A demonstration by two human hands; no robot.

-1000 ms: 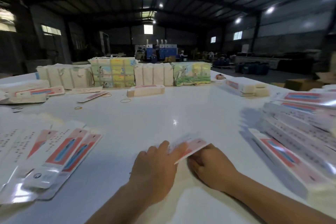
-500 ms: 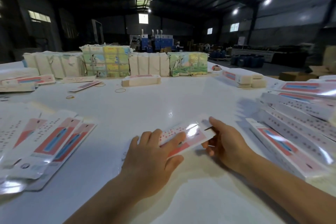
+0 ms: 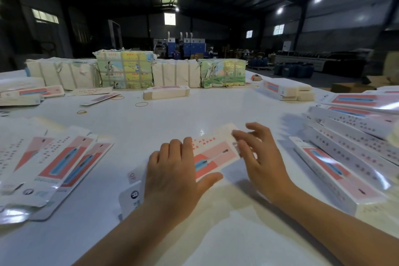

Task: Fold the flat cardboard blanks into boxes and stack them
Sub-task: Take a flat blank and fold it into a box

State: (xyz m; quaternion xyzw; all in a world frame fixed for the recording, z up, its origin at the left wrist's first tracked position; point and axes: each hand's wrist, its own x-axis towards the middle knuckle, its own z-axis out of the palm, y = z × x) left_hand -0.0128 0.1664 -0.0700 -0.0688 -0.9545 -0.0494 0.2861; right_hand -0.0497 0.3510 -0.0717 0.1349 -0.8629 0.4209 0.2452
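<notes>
A big white table [image 3: 164, 123] fills the lower part of the picture. It is shiny, and a ceiling light glints on it near the middle. Behind it is a dark, wide hall with a sloped roof, a few bright lamps and small windows. Blue machines [image 3: 183, 46] stand far back, top middle.

In the lower middle, one cardboard blank [image 3: 212, 154] lies on the table. It is white with a pink and blue picture. The left hand [image 3: 172, 177] lies flat on its near end, with straight fingers on top and the thumb at its near edge. The right hand [image 3: 257, 155] is at its far end with the fingers spread and a little bent; the tips touch the end of the card, but they are blurry, so I cannot tell if they pinch it.

At the lower left is one fanned pile of flat blanks [image 3: 58, 164]. At the right is one stack of folded boxes [image 3: 354, 136]; the layers are too blurry to count. Along the far edge stand four wrapped bundles [image 3: 125, 69]: two white, two with colourful pictures. Three rubber bands [image 3: 141, 104] lie on the table, upper left of the middle. One short banded bundle [image 3: 166, 92] lies in front of the big ones.
</notes>
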